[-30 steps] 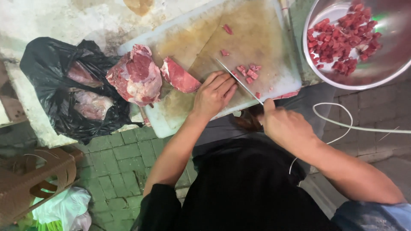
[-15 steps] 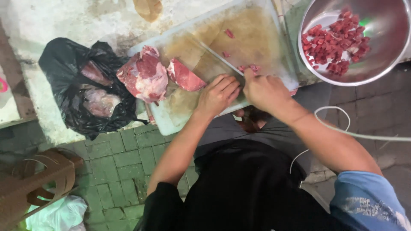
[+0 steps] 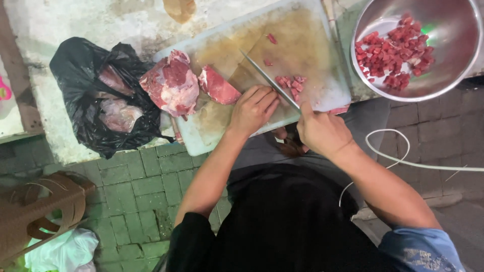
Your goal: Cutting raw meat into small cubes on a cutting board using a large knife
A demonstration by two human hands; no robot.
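Knife [image 3: 267, 75] is gripped by right hand [image 3: 322, 132], now pulled back w/ blade by small meat cubes [image 3: 290, 83]. Left hand [image 3: 252, 108] is laid flat & open on cutting board [image 3: 312, 35], still holding nothing.

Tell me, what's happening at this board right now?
A person is cutting raw red meat on a white cutting board. The right hand holds a long knife with its blade laid across the board, beside a small pile of diced meat. The left hand rests on the board near a meat slab. A metal bowl already holds many meat cubes. A black plastic bag holds more meat.
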